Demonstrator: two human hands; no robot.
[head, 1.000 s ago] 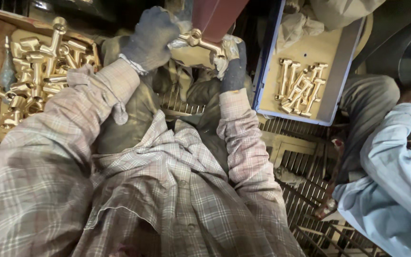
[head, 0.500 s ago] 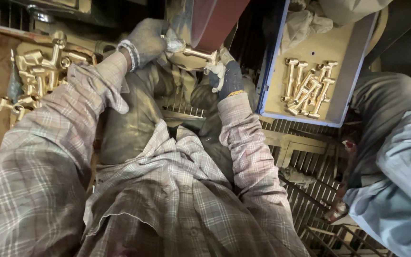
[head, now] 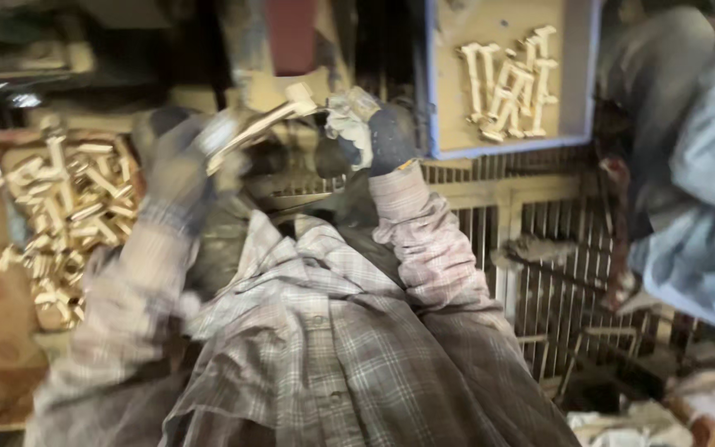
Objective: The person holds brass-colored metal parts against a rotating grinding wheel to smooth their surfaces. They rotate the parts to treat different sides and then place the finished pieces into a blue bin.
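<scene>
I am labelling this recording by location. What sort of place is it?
Probably a small metalworking workshop. A heap of brass-coloured metal fittings lies at the left, a blue-rimmed tray holds more pieces, and the gloved left hand and gloved right hand hold one long brass-coloured part.

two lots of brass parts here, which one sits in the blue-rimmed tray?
The smaller lot of brass parts, upper right in the blue-rimmed tray. The bigger heap lies loose at left.

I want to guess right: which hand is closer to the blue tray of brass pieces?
The right hand, I think. It sits just beside the blue tray holding the brass pieces. The left hand grips a long brass part and is nearer the pile on the other side.
</scene>
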